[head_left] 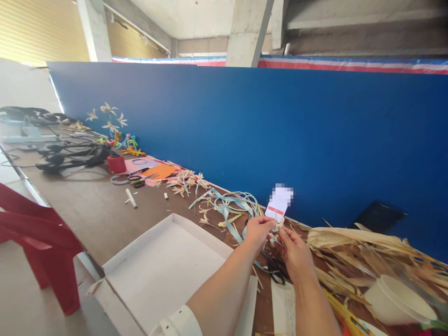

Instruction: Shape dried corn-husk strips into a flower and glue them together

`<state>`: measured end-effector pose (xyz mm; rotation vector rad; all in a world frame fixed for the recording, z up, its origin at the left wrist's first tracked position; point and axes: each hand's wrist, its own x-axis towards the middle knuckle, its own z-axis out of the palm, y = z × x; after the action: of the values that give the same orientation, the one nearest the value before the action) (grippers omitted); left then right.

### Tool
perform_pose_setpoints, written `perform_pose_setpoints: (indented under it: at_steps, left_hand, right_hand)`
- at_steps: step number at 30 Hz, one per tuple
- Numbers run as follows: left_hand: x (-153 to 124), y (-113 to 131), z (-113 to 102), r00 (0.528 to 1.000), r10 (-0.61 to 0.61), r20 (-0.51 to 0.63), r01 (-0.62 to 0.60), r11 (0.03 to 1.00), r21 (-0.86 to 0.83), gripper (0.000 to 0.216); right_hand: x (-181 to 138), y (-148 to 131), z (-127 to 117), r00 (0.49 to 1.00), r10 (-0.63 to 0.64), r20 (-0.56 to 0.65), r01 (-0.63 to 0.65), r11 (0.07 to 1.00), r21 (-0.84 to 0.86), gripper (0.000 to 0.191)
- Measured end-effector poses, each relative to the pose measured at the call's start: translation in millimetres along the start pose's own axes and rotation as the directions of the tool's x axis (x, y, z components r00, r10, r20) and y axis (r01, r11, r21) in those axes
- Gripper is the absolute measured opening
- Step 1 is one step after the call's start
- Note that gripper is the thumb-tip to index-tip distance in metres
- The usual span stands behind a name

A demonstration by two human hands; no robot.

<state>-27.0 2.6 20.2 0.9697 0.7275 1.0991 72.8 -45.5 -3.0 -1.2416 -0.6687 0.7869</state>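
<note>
Both hands meet in front of a lit phone (275, 211) that leans by the blue partition. My left hand (257, 231) pinches a small pale husk flower (278, 225) between thumb and fingertips. From the other side, the fingers of my right hand (297, 248) are closed on the same piece, and its lower end is partly hidden by them. Black-handled scissors (277, 274) lie below the hands. To the left of my left hand are loops of light blue ribbon (227, 205) mixed with pale husk scraps. Dried corn husks (357, 252) are piled right of my right hand.
A white box lid (164, 266) lies under my left forearm. At the lower right stands a white tub (399, 298). Further left are orange paper (160, 171), a red spool (116, 163) and tangled black straps (73, 156). A red chair (42, 242) stands beside the table.
</note>
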Motion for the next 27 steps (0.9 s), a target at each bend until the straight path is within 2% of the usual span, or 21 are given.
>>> perform_pose_setpoints:
  at_steps: [6,16,27]
  left_hand:
    - [3.3,-0.1,-5.4,0.998,0.016,0.055,-0.010,0.994,-0.108,0.028]
    - [-0.1,4.0,-4.6,0.995,0.038,0.096,-0.033,0.998,-0.055,0.026]
    - [2.7,2.6,-6.9,0.996,0.053,0.069,-0.052,0.999,-0.014,0.025]
  right_hand:
    - [-2.2,-2.1,2.2,1.000,0.017,0.011,-0.017,0.999,0.038,0.040]
    - [-2.4,-2.1,2.5,0.999,0.031,0.014,-0.032,0.999,0.039,0.040]
    - [-7.2,-5.3,4.3,0.993,0.103,0.053,-0.105,0.994,0.037,0.042]
